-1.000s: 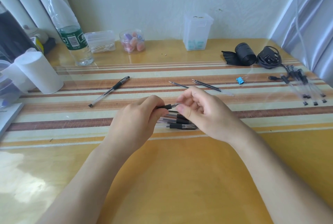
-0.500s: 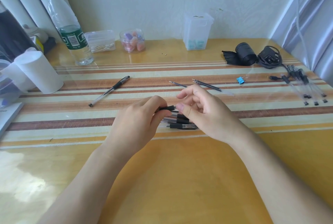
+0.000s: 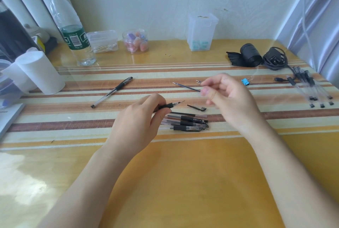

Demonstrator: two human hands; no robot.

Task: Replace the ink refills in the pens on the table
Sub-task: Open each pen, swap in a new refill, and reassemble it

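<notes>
Pen (image 3: 169,106): just above the pile of pens (image 3: 189,123); probably light, stiff, slick barrel. Best held at black sleeve, not the fine tip.
Left hand (image 3: 139,117): clamped on that sleeve.
Right hand (image 3: 229,99): beyond pile, curled, blurred; couldn't tell if holding.
Refills (image 3: 186,87): beyond pile; looked thin, bendy.
Cap (image 3: 197,107): just behind pile.

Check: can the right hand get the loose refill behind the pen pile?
Likely yes: the right hand hovers at the near end of the loose refill with nothing between them, though blur hides whether its fingers hold anything.
</notes>
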